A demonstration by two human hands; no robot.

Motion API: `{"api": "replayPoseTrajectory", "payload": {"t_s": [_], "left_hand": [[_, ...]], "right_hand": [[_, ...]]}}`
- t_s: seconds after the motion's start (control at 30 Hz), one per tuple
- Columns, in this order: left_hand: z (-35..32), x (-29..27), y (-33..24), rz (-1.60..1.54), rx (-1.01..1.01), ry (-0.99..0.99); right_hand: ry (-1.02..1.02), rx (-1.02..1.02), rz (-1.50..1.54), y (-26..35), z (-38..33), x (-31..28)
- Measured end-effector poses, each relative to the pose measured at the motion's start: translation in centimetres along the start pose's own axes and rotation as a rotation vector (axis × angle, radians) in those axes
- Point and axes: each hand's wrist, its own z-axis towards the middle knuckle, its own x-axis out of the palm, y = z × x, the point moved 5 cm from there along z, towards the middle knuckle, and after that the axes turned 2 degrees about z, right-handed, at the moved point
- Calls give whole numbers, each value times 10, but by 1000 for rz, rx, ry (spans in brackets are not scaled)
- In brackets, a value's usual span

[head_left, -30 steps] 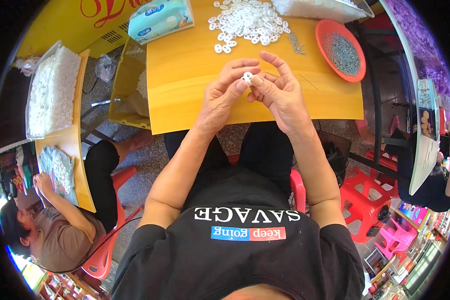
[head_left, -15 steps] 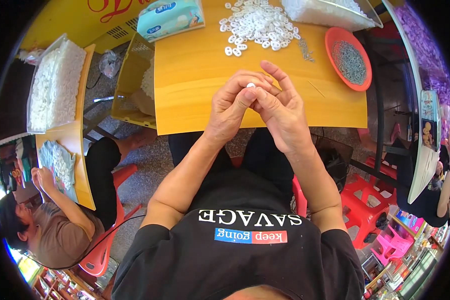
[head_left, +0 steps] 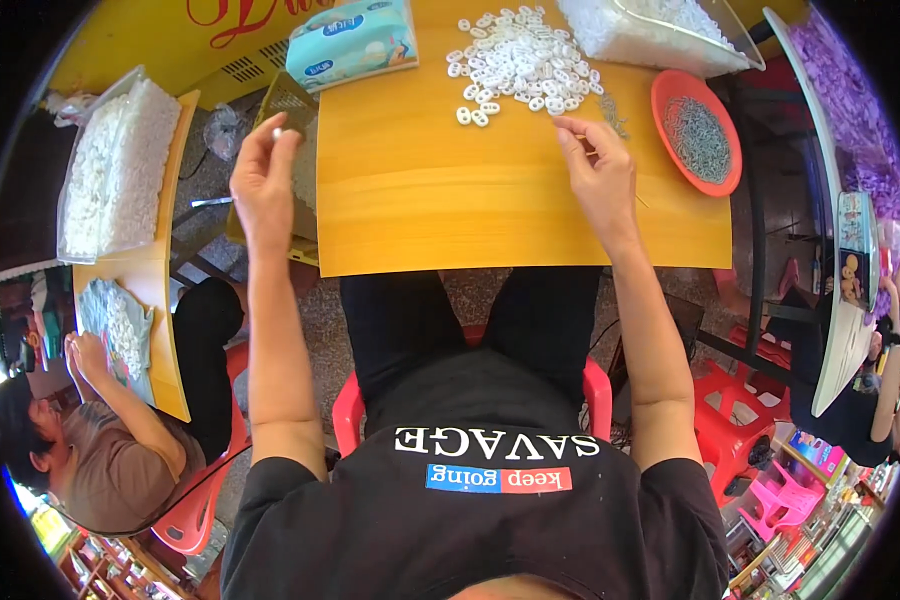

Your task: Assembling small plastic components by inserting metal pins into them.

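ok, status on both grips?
Left grip pinching a small white piece, left of the table. Right grip near the white pile, contents unclear. Tissue pack near left grip.

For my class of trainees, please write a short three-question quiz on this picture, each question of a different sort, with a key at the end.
1. Multiple choice: what fills the round red plastic dish?
a) folded tissues
b) small grey metal pieces
c) white oval pieces
2. True or false: the person's left hand pinches a small white piece between thumb and finger.
3. Fill in the gap: the hand nearer to the heap of white two-holed oval pieces on the yellow wood-grain table is the person's own ____ hand.

Key: 1. b; 2. true; 3. right, since the right hand is just below the heap in the picture.
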Motion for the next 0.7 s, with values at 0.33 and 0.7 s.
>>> {"api": "replayPoseTrajectory", "payload": {"t_s": [0.33, 0.7], "left_hand": [[-18, 23, -10, 304, 233, -16], [-65, 112, -51, 115, 275, 160]], "right_hand": [[-65, -475, -655, 16, 25, 32], [74, -476, -580, 26, -8, 38]]}}
